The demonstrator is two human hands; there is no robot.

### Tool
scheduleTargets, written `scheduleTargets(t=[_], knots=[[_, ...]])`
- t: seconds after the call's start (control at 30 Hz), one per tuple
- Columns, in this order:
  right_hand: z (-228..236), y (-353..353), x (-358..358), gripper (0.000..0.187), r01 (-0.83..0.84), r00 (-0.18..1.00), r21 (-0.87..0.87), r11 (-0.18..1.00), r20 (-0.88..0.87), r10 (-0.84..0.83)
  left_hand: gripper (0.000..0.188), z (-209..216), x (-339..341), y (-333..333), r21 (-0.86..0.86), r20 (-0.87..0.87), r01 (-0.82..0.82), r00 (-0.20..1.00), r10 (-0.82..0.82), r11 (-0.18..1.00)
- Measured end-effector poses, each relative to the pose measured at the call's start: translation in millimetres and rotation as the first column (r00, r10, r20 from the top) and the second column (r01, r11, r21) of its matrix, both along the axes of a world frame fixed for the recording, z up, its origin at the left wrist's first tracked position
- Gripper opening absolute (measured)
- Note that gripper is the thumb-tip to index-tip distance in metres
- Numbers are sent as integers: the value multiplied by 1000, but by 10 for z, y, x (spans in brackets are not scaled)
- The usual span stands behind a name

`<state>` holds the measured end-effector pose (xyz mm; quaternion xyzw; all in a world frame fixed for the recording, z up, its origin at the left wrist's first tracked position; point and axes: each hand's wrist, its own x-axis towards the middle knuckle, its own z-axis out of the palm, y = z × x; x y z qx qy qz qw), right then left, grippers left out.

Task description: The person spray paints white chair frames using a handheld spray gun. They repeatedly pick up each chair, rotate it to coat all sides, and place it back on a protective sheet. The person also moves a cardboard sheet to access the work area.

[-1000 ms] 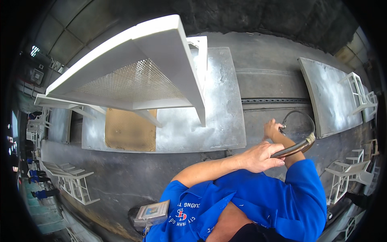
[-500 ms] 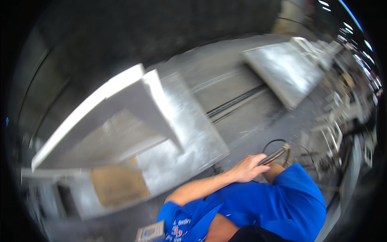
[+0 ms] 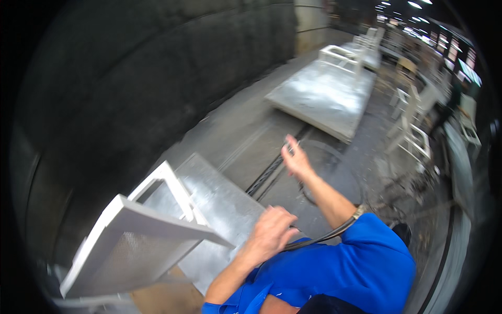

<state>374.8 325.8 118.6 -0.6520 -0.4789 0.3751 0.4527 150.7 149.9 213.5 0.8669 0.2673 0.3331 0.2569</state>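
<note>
My left hand (image 3: 272,228) is over the front of my blue shirt, palm down with fingers loosely bent and apart. Beside its fingertips, dark hoses (image 3: 332,235) run across my body to my right elbow; no grip on them shows. Reaching forward above the floor track, my right hand (image 3: 296,159) has its fingers curled in. What it holds is hidden and blurred; a thin dark line hangs below it. To my left, a white chair (image 3: 172,186) with a grey mesh panel (image 3: 141,254) is tilted over a silvery flat platform (image 3: 217,191).
A second silvery platform (image 3: 314,97) carries a white chair frame (image 3: 342,57) farther ahead. A dark track (image 3: 266,177) runs along the floor between platforms. White chairs (image 3: 410,131) stand at the right, near a person in dark clothes (image 3: 448,104). A dark wall (image 3: 157,68) rises at the left.
My view has swung, and the chair now sits lower left. My right hand has come into sight, extended forward. My left hand, earlier around the hoses, has moved left with its fingers loosened.
</note>
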Motion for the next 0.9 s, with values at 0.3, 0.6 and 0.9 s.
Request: scheduleTargets(t=[0.3, 0.6, 0.9], knots=[[2043, 1187, -390, 69, -376, 821, 706, 600, -46, 570, 28, 1667, -1466, -398, 703, 446, -675, 173, 878, -224], [2717, 1349, -979, 67, -422, 718, 764, 489, -48, 694, 59, 1526, -1590, -435, 635, 302, -728, -73, 950, -258], [2312, 354, -1106, 63, -569, 648, 706, 421, 70, 758, 67, 1461, -1288, -849, 649, 370, -713, -9, 929, -265]])
